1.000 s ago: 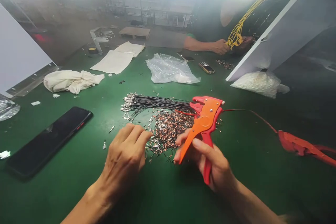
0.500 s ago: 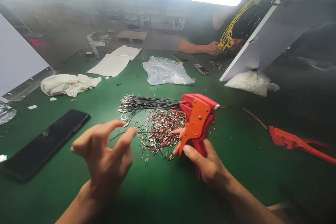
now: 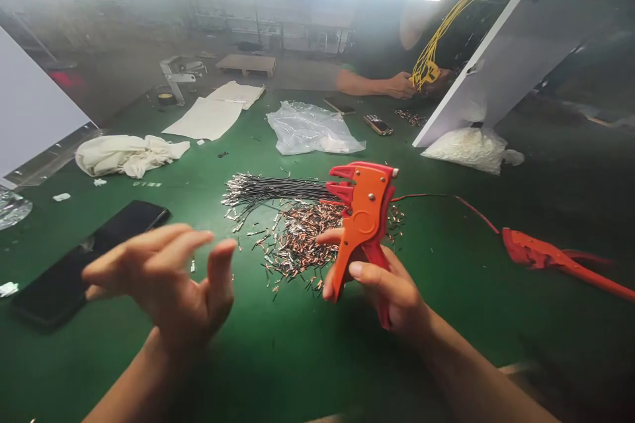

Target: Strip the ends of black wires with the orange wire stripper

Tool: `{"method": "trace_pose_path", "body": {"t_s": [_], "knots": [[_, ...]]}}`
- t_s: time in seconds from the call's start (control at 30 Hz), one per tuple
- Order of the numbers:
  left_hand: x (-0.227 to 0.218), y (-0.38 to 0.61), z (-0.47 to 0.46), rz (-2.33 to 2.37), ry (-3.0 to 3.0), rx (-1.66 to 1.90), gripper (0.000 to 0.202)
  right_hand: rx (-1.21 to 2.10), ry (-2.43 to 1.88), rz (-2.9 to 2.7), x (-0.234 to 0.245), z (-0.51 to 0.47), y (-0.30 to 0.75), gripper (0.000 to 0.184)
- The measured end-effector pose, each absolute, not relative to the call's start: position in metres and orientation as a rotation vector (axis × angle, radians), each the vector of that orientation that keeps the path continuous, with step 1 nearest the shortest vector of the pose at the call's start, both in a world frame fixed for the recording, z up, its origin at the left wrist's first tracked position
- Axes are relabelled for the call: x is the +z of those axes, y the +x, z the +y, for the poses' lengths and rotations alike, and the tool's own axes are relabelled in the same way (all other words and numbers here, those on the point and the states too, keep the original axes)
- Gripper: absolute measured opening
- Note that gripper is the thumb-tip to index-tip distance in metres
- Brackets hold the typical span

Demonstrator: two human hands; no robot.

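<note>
My right hand (image 3: pixel 387 291) grips the handles of an orange and red wire stripper (image 3: pixel 362 218), held upright over the green table (image 3: pixel 297 357). My left hand (image 3: pixel 163 274) hovers above the table to the left, fingers spread and nothing in them. Between the hands lies a heap of cut copper-coloured wire bits (image 3: pixel 302 244). Behind the heap is a bundle of thin black wires (image 3: pixel 268 190) with metal ends.
A black phone (image 3: pixel 89 258) lies left of my left hand. A second red stripper (image 3: pixel 550 258) with a red wire rests at right. Cloth (image 3: pixel 126 153), papers (image 3: pixel 211 115), plastic bags (image 3: pixel 310 131) lie farther back. Another person's hands (image 3: pixel 401 84) hold yellow wires (image 3: pixel 429 56) across the table.
My left hand has lifted from the wire bits, moved left and opened its fingers. The right hand has raised the stripper more upright.
</note>
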State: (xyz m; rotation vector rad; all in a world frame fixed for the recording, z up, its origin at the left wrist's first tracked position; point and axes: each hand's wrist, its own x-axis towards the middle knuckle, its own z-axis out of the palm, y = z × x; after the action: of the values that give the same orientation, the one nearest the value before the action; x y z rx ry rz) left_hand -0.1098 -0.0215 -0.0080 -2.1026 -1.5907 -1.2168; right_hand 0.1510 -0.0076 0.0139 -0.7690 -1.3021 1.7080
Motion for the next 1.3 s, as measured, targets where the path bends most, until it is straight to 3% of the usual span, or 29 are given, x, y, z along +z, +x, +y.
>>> {"method": "trace_pose_path", "body": {"t_s": [0.03, 0.1, 0.23, 0.33, 0.53, 0.73, 0.93, 1.2, 1.3], "knots": [[-0.005, -0.103, -0.022, -1.498, -1.975, -1.31, 0.008, 1.798, -0.698, -1.234, 0.015, -0.008, 0.152, 0.044], [0.001, -0.089, -0.022, -1.408, -2.222, -1.366, 0.016, 1.956, -0.596, -1.118, 0.018, -0.009, 0.152, 0.048], [0.009, -0.068, -0.018, -1.81, -2.705, -1.612, 0.037, 2.162, -0.515, -1.047, 0.02, -0.013, 0.149, 0.048], [0.01, -0.061, -0.019, -1.986, -2.793, -1.833, 0.036, 2.268, -0.493, -1.04, 0.017, -0.016, 0.141, 0.046], [0.012, -0.062, -0.018, -2.151, -2.648, -2.05, 0.042, 2.372, -0.475, -1.056, 0.012, -0.018, 0.135, 0.048], [0.015, -0.075, -0.006, -2.235, -2.175, -2.529, 0.04, 2.447, -0.489, -0.991, 0.015, -0.016, 0.136, 0.055], [0.012, -0.063, -0.011, -2.264, -2.56, -2.462, 0.036, 2.44, -0.436, -0.961, 0.015, -0.016, 0.136, 0.054], [0.021, -0.078, -0.003, -2.25, -2.042, -2.753, 0.034, 2.456, -0.33, -0.882, 0.007, -0.017, 0.134, 0.04], [0.024, -0.084, -0.004, -2.128, -1.968, -2.705, 0.032, 2.533, -0.263, -0.757, 0.002, -0.021, 0.131, 0.043]]}}
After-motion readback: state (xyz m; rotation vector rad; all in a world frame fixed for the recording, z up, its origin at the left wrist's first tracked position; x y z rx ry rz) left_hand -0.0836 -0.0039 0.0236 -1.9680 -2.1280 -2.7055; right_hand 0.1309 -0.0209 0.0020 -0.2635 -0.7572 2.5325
